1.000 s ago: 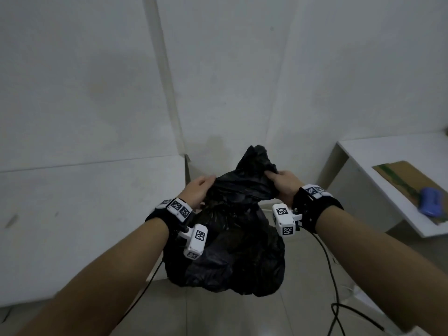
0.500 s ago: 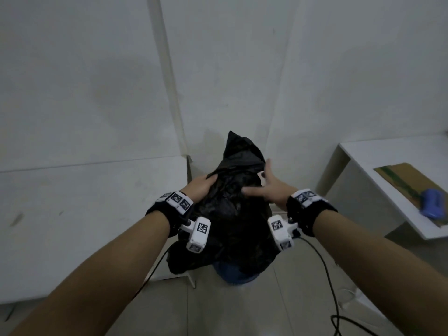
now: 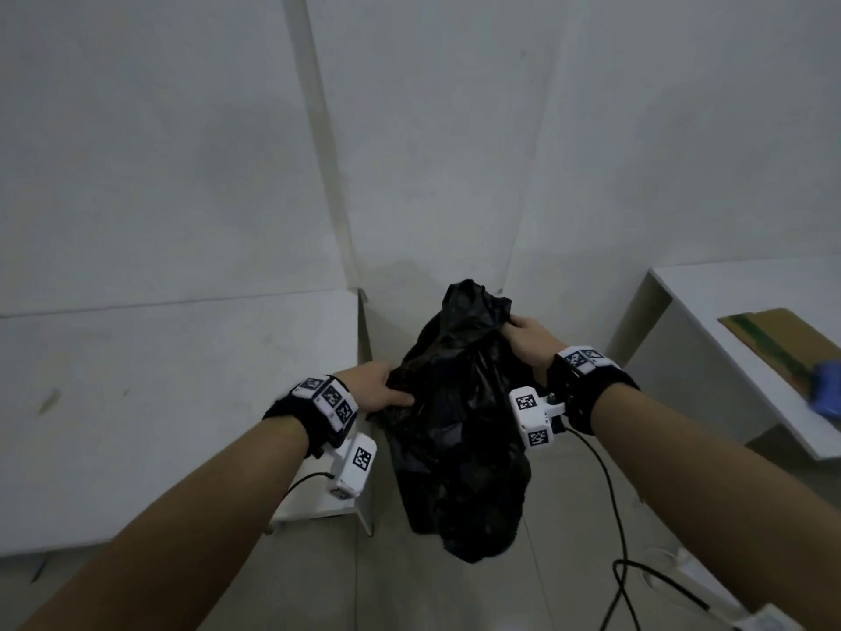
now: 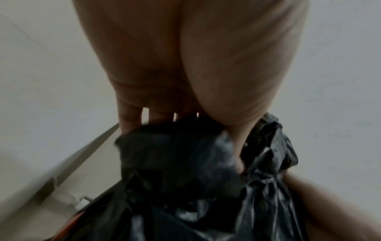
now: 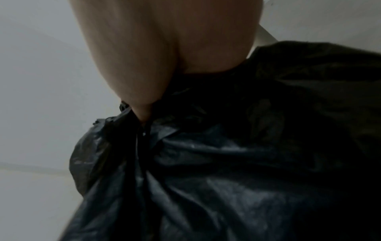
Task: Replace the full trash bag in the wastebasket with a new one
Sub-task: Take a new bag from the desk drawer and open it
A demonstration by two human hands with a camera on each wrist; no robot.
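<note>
A full black trash bag point(image 3: 459, 430) hangs in the air in front of me, its gathered top bunched upward. My left hand point(image 3: 382, 391) grips a fold of plastic on the bag's left side. My right hand point(image 3: 523, 334) grips the bunched neck at the upper right. The left wrist view shows that hand's fingers point(image 4: 132, 120) curled into the black bag point(image 4: 185, 171). In the right wrist view the palm presses into the crumpled bag point(image 5: 226, 163). The wastebasket is hidden behind the bag.
A white table point(image 3: 159, 403) stands at the left, its corner close to the bag. Another white table point(image 3: 728, 311) at the right carries a cardboard sheet point(image 3: 782, 343) and a blue object point(image 3: 826, 393). Black cables point(image 3: 623, 539) trail on the tiled floor below my right arm.
The bag has risen and now hides the blue wastebasket that showed below it half a second ago. My right hand, then flat on the bag, now grips its neck; the left hand has dropped lower.
</note>
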